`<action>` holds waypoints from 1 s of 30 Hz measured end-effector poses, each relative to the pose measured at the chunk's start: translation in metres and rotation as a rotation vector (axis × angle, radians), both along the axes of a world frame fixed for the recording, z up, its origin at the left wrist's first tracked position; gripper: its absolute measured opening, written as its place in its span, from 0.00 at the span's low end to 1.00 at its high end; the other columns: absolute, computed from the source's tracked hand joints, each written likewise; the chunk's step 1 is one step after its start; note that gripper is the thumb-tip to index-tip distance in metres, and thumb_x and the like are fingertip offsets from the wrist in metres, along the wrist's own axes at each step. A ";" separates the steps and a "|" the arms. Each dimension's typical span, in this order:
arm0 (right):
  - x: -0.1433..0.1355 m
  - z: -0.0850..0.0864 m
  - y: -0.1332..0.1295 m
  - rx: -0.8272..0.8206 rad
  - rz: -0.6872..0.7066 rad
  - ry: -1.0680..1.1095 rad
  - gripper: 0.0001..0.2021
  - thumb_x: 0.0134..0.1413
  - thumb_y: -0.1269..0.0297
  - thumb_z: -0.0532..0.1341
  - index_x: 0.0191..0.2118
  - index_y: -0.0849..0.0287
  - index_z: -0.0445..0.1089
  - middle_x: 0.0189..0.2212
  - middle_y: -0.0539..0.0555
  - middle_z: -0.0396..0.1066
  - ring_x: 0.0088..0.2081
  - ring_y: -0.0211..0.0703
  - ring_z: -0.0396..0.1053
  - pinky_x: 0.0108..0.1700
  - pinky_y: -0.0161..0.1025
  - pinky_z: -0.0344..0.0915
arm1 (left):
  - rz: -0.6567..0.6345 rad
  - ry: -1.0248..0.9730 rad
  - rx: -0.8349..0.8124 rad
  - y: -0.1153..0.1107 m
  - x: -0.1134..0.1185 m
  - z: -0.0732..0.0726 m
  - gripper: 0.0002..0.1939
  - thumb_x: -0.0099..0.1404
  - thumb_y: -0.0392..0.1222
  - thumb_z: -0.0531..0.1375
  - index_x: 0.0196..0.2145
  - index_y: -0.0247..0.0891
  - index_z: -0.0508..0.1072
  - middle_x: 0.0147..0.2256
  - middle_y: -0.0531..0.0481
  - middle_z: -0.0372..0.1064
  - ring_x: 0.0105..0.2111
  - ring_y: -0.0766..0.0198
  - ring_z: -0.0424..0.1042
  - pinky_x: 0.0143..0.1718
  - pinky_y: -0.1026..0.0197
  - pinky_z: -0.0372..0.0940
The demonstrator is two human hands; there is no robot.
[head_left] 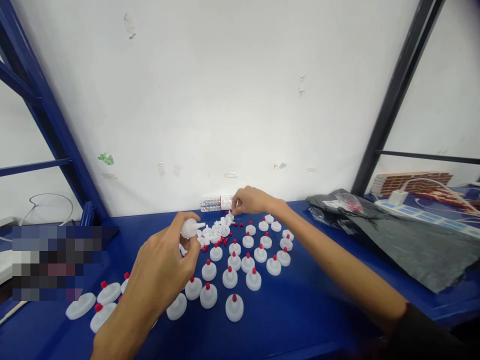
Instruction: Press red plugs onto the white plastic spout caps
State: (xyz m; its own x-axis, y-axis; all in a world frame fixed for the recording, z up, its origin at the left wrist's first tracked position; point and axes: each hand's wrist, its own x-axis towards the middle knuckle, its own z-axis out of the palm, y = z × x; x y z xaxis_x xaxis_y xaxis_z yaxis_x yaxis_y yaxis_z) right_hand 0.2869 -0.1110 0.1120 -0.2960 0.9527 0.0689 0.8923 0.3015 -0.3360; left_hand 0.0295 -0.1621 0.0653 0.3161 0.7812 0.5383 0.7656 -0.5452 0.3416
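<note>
My left hand (170, 262) grips a round, translucent white squeeze bottle (189, 228) between thumb and fingers. The bottle is tilted, its thin white spout pointing right with no red cap on it. At the back, my right hand (249, 200) has its fingertips pinched together over the far end of a pile of white nozzle tops (214, 234). Whether a nozzle top is between those fingertips I cannot make out. Small loose red caps (222, 241) lie around the pile. Several white bottles with red caps (234, 307) stand spread over the blue table.
A clear plastic water bottle (210, 204) lies against the wall behind the pile. More white bottles (80, 306) are at the front left. On the right are a dark grey plastic bag (405, 245) and a power strip (431, 216). Blue shelf posts (56, 110) frame the left side.
</note>
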 end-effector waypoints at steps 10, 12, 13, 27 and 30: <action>0.006 -0.050 0.026 -0.250 -0.139 -0.286 0.16 0.66 0.58 0.63 0.55 0.59 0.71 0.54 0.58 0.71 0.49 0.49 0.73 0.50 0.50 0.73 | 0.046 0.018 -0.119 -0.006 0.001 0.006 0.05 0.69 0.44 0.50 0.43 0.46 0.60 0.18 0.60 0.65 0.19 0.57 0.68 0.26 0.60 0.54; 0.006 -0.051 0.026 -0.253 -0.135 -0.269 0.16 0.66 0.58 0.63 0.55 0.59 0.71 0.54 0.58 0.71 0.49 0.49 0.73 0.50 0.50 0.73 | 0.055 0.002 -0.124 -0.005 0.001 0.006 0.07 0.71 0.47 0.49 0.45 0.46 0.61 0.18 0.60 0.65 0.20 0.56 0.68 0.26 0.60 0.54; 0.007 -0.051 0.027 -0.249 -0.134 -0.253 0.16 0.66 0.58 0.63 0.55 0.59 0.71 0.54 0.58 0.71 0.49 0.49 0.73 0.49 0.50 0.73 | 0.055 0.008 -0.130 -0.004 0.001 0.005 0.08 0.72 0.49 0.48 0.45 0.47 0.61 0.17 0.60 0.65 0.20 0.56 0.68 0.26 0.60 0.54; -0.025 0.028 -0.031 0.119 0.243 0.433 0.11 0.65 0.61 0.64 0.47 0.61 0.79 0.44 0.55 0.80 0.44 0.39 0.75 0.46 0.36 0.70 | 0.047 -0.009 -0.119 0.007 -0.004 0.000 0.30 0.64 0.73 0.55 0.44 0.45 0.76 0.25 0.52 0.75 0.27 0.53 0.73 0.31 0.58 0.57; -0.041 0.027 -0.041 0.058 0.426 0.612 0.09 0.59 0.62 0.68 0.42 0.61 0.79 0.40 0.54 0.80 0.42 0.40 0.76 0.45 0.36 0.72 | 0.036 -0.033 -0.099 0.007 -0.004 0.000 0.30 0.64 0.73 0.55 0.43 0.45 0.77 0.25 0.52 0.75 0.28 0.54 0.73 0.31 0.58 0.57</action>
